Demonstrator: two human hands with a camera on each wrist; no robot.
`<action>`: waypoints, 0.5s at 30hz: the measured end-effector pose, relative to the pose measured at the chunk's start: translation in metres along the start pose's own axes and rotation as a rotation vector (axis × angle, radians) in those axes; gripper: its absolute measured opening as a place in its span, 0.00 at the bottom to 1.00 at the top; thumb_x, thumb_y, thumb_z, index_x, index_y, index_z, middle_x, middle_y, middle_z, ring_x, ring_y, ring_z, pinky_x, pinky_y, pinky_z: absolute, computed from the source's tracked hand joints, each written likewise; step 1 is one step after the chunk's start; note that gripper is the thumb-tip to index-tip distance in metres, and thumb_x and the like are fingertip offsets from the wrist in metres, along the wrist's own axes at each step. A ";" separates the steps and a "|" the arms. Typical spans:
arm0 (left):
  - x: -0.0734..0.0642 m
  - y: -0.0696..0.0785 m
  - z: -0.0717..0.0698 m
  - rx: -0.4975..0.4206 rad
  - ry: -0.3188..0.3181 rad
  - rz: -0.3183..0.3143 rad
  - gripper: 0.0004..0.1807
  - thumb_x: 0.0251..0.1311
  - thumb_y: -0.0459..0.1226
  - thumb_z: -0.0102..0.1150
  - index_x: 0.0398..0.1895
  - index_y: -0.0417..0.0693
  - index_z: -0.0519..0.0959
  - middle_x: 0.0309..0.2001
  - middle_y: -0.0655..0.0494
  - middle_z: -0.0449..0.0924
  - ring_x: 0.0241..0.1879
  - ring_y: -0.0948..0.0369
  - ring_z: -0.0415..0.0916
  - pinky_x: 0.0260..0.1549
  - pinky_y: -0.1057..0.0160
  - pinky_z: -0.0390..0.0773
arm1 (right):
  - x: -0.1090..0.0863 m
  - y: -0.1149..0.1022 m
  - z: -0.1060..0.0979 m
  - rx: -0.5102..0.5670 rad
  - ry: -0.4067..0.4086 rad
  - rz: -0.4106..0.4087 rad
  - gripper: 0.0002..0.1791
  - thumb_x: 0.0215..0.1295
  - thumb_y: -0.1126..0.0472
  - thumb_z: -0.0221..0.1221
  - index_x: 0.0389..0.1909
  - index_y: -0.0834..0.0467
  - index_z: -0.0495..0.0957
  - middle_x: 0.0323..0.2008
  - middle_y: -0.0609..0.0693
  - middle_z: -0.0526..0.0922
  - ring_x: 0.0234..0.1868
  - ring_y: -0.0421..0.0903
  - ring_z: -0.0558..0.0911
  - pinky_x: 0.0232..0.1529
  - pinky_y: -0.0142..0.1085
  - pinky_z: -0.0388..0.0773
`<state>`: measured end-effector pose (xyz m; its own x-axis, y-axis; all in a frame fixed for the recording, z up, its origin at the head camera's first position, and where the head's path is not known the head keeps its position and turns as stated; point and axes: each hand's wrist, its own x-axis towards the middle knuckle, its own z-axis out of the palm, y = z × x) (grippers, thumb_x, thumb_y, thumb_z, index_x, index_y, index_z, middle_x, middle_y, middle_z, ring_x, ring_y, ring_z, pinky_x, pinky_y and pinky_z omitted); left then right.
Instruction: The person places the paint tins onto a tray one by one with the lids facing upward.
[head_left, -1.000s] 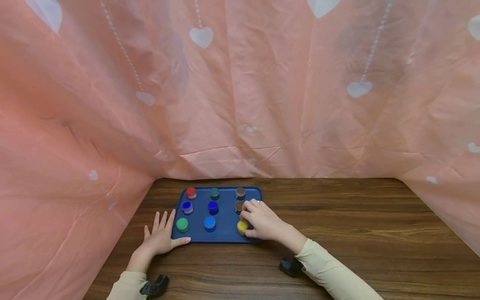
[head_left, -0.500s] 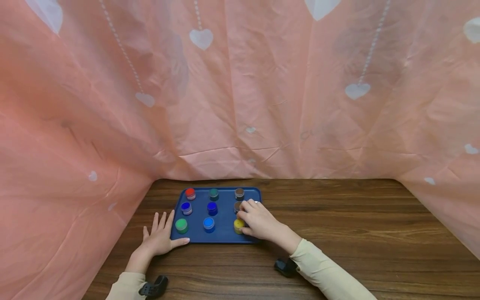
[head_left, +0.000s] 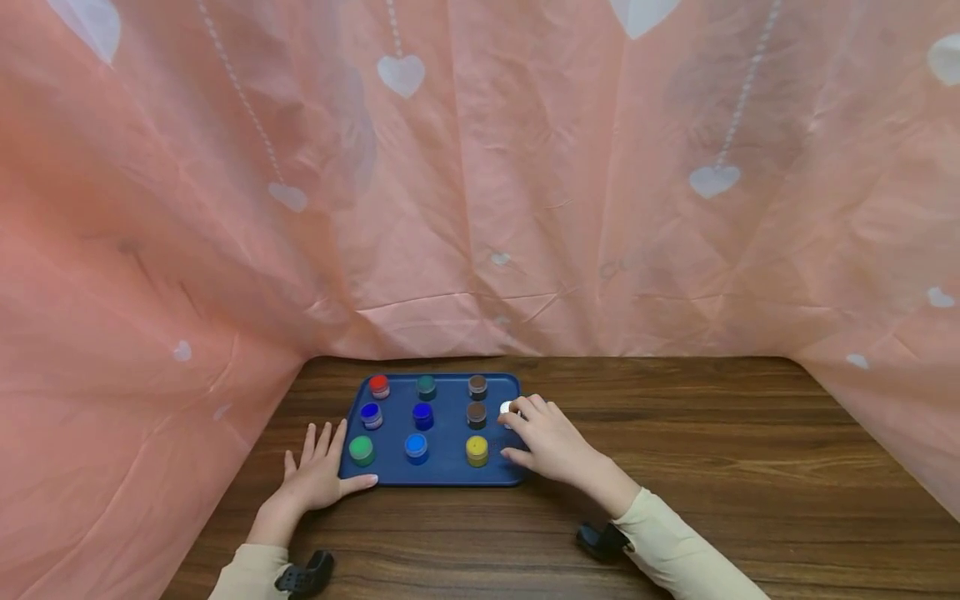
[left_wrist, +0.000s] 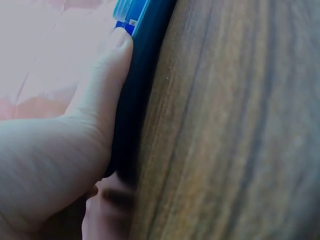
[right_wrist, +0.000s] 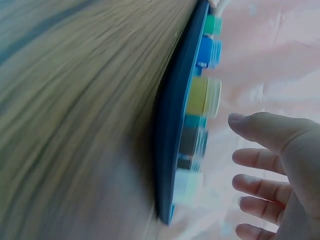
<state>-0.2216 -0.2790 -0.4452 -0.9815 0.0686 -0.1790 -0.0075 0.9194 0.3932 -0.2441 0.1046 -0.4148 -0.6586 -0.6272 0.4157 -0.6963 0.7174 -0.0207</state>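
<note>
My left hand [head_left: 313, 482] rests at the left end of a blue tray [head_left: 450, 473], fingers spread and thumb along its near edge. In the left wrist view the thumb [left_wrist: 107, 75] lies against the tray's side. My right hand [head_left: 555, 442] is over the tray's right end, holding nothing, its fingers [right_wrist: 257, 185] apart from the jars in the right wrist view. Beside it stand a yellow paint jar [head_left: 477, 451] and a white jar [head_left: 506, 410], partly hidden by the fingers. Two brown jars [head_left: 476, 415] stand just left of the white one.
Farther left on the tray are a red jar [head_left: 378, 386], a dark green jar [head_left: 426, 387], a light green jar [head_left: 362, 450] and several blue jars [head_left: 417, 448]. The tray lies on a wooden table [head_left: 675, 442]. A pink curtain [head_left: 525, 208] hangs behind.
My right hand has let go of the yellow jar and moved right, uncovering the yellow and nearer brown jars. The yellow jar sits slightly farther left. The left hand stays in place.
</note>
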 end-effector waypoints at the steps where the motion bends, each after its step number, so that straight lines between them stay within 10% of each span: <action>1: -0.001 0.000 -0.001 0.008 -0.003 -0.004 0.68 0.47 0.72 0.59 0.78 0.39 0.40 0.76 0.27 0.35 0.74 0.33 0.23 0.60 0.21 0.27 | -0.003 0.002 -0.001 -0.002 0.009 0.006 0.22 0.54 0.48 0.70 0.48 0.52 0.81 0.46 0.50 0.77 0.48 0.49 0.74 0.43 0.43 0.72; 15: -0.004 0.003 -0.014 0.072 -0.024 0.010 0.66 0.46 0.71 0.60 0.77 0.39 0.46 0.75 0.27 0.42 0.74 0.30 0.27 0.59 0.20 0.32 | -0.049 0.045 -0.020 -0.057 0.101 0.151 0.25 0.54 0.49 0.70 0.51 0.56 0.80 0.48 0.55 0.79 0.50 0.53 0.77 0.43 0.47 0.73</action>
<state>-0.2202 -0.2819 -0.4300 -0.9765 0.0867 -0.1975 0.0173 0.9441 0.3292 -0.2372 0.1737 -0.4184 -0.7203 -0.4799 0.5008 -0.5727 0.8188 -0.0391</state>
